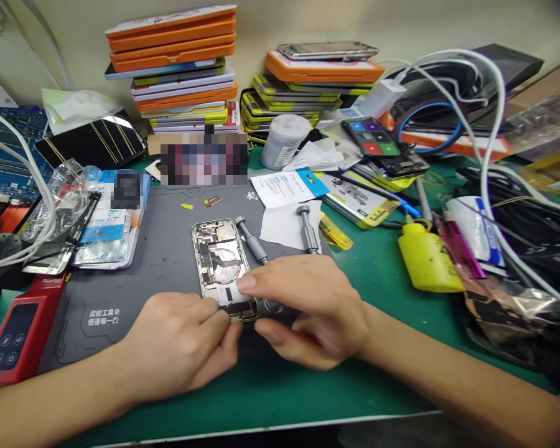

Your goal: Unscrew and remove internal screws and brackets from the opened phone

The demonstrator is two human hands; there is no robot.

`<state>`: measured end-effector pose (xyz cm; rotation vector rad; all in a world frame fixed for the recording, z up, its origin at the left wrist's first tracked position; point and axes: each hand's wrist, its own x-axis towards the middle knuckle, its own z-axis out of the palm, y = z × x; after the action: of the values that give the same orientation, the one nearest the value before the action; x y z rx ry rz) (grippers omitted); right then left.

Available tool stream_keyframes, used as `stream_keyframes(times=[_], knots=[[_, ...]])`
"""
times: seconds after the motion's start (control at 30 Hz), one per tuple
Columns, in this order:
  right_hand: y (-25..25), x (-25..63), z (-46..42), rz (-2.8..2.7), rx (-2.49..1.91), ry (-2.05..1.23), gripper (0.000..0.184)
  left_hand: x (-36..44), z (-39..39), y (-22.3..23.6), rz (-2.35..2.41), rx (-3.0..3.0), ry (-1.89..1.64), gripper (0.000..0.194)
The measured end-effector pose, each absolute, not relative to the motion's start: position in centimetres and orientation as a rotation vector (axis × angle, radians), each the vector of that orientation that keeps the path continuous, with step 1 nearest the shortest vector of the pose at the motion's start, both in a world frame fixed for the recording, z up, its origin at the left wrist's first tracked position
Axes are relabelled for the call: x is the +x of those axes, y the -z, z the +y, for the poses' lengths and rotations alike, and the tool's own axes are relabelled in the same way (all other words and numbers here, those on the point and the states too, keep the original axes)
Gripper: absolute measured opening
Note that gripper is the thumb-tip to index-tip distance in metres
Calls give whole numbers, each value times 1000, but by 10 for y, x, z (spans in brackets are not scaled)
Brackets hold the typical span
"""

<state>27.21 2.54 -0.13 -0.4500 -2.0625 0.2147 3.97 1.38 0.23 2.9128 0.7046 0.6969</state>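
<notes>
An opened smartphone (228, 255) lies on the dark grey work mat (158, 249), its inner parts and round coil area showing. My left hand (182, 339) is closed at the phone's lower left corner, fingers curled and thumb at the bottom edge. Over the lower right side reaches my right hand (315, 311), thumb and index finger apart, the index tip at the phone's edge. Between them shows a round grey cap (271, 305); whether the hand touches it is unclear. One grey screwdriver (252, 239) lies beside the phone, another screwdriver (307, 229) on white paper.
Stacked orange and yellow boxes (172, 43) stand at the back. A yellow bottle (429, 258) and white cables (492, 124) are on the right. At left sit a red device (23, 330) and a blue-white package (109, 230). Small yellow scraps (186, 206) lie behind the phone.
</notes>
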Motion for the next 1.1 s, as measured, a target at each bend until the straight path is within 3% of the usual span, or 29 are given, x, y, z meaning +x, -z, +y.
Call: stream_keyframes(times=[0.13, 0.3, 0.4, 0.6, 0.83, 1.1], knots=[[2, 270, 27, -2042, -481, -195, 46, 40, 15, 0, 732, 2898, -701, 42], [3, 272, 23, -2049, -518, -214, 37, 39, 15, 0, 747, 2829, -697, 37], [5, 271, 18, -1921, -573, -333, 39, 37, 16, -1, 776, 2740, -644, 25], [7, 262, 14, -1699, -574, -558, 29, 35, 18, -1, 722, 2749, -682, 19], [11, 257, 14, -1593, -602, -631, 33, 35, 16, 0, 778, 2724, -710, 22], [16, 267, 24, -1780, -611, -410, 30, 35, 17, -2, 885, 2753, -668, 17]])
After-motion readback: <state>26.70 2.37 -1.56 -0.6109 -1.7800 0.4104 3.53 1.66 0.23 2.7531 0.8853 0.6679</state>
